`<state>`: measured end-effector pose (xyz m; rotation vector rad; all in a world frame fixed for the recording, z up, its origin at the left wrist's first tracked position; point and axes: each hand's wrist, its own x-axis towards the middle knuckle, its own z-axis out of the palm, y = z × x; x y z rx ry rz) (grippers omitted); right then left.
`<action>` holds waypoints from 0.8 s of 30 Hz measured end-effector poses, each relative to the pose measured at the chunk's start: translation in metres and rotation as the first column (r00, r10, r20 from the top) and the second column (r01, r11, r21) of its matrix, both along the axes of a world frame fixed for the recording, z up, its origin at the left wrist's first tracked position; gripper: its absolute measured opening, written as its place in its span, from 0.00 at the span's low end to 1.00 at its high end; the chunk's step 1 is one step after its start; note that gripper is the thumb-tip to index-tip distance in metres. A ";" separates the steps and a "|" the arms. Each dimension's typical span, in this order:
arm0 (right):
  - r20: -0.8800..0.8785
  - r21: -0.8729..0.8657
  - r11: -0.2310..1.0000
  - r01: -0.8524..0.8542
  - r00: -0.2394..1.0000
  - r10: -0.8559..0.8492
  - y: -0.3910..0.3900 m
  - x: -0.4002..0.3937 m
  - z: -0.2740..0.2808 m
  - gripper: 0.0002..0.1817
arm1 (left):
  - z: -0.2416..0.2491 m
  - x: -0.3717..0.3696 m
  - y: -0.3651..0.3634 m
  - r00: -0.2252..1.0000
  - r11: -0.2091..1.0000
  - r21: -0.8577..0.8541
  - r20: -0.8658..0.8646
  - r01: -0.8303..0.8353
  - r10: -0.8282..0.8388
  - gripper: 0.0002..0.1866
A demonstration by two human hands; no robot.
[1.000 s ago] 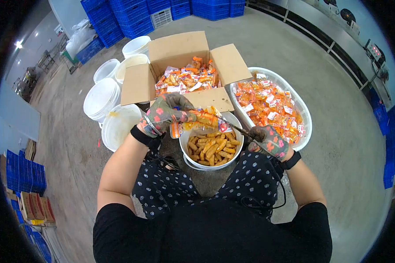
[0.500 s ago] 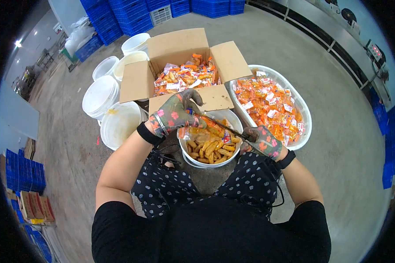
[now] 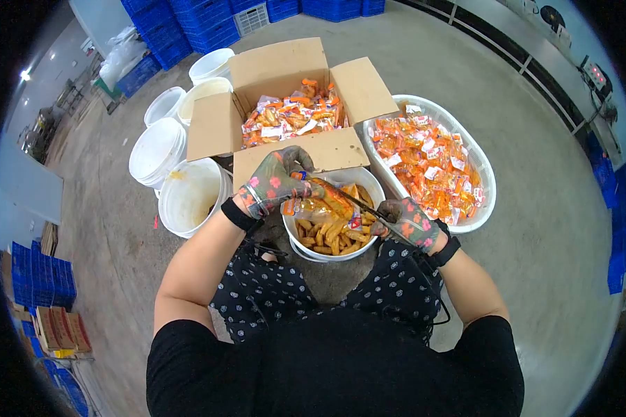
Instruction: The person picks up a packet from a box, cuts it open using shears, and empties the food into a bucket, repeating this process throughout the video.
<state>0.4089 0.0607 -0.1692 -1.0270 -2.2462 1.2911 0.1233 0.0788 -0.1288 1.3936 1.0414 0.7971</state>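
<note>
My left hand [image 3: 275,182], in a flower-patterned glove, is closed on a clear plastic packet with orange print [image 3: 313,208]. Orange-brown pieces show at the packet's upper side. My right hand [image 3: 412,222], gloved alike, grips a long, thin, dark blade-like tool [image 3: 360,203] that slants up-left to the packet near my left fingers. Both hands are above a white bucket [image 3: 316,256] holding yellow-brown finger-shaped pieces [image 3: 332,236]. The bucket stands between my knees.
An open cardboard box [image 3: 212,128] full of orange packets [image 3: 295,118] stands ahead. To its right, a white oval tub [image 3: 490,187] holds more packets. Several white buckets [image 3: 158,149] crowd the left. Blue crates [image 3: 202,31] are stacked at the back.
The blade and packet have shifted slightly in my hands, with more of the orange-brown pieces showing by the blade. My right hand has moved a little left. The view has tilted slightly.
</note>
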 end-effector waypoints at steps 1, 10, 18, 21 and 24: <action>-0.001 -0.005 1.000 0.001 1.000 -0.001 0.001 0.002 -0.001 0.12 | -0.004 0.000 -0.002 0.999 0.999 0.014 0.034 -0.035 0.034 0.15; 0.011 -0.020 0.967 0.254 0.967 -0.254 0.004 0.011 -0.027 0.20 | -0.044 -0.006 -0.001 0.968 0.985 0.109 0.228 -0.136 0.109 0.14; -0.495 -0.455 0.836 0.308 0.692 -0.525 0.001 -0.048 -0.059 0.14 | -0.059 0.020 -0.005 0.912 0.945 -0.060 0.249 -0.320 0.325 0.09; -0.525 -0.410 0.844 0.347 0.667 -0.529 0.002 -0.055 -0.067 0.21 | -0.077 0.021 -0.008 0.901 0.900 0.063 0.082 -0.431 0.426 0.10; -0.551 -0.612 0.749 0.253 0.544 -0.633 0.002 -0.060 -0.082 0.16 | -0.084 0.030 -0.011 0.883 0.899 0.005 0.192 -0.437 0.428 0.11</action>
